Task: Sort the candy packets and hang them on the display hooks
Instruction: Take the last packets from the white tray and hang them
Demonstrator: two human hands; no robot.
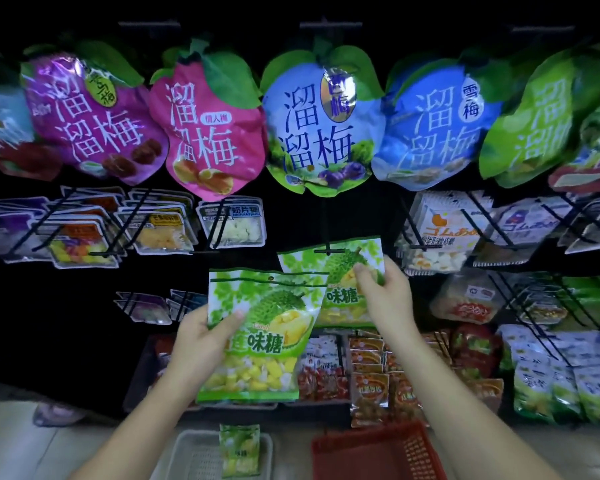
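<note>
The right hand (385, 299) pinches the right side of a green durian candy packet (312, 263), whose top edge appears to sit on the black display hook (328, 251) just up and left of the thumb. The left hand (198, 341) grips a second packet (260, 327) by its left edge, upright and overlapping the first. This one sits below and left of the hook, which the right hand is nearer. Lower down, a third packet (239, 448) lies in a white basket (187, 452) beside a red basket (378, 455).

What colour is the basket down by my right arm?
The basket is red, best seen in the head view.
</note>
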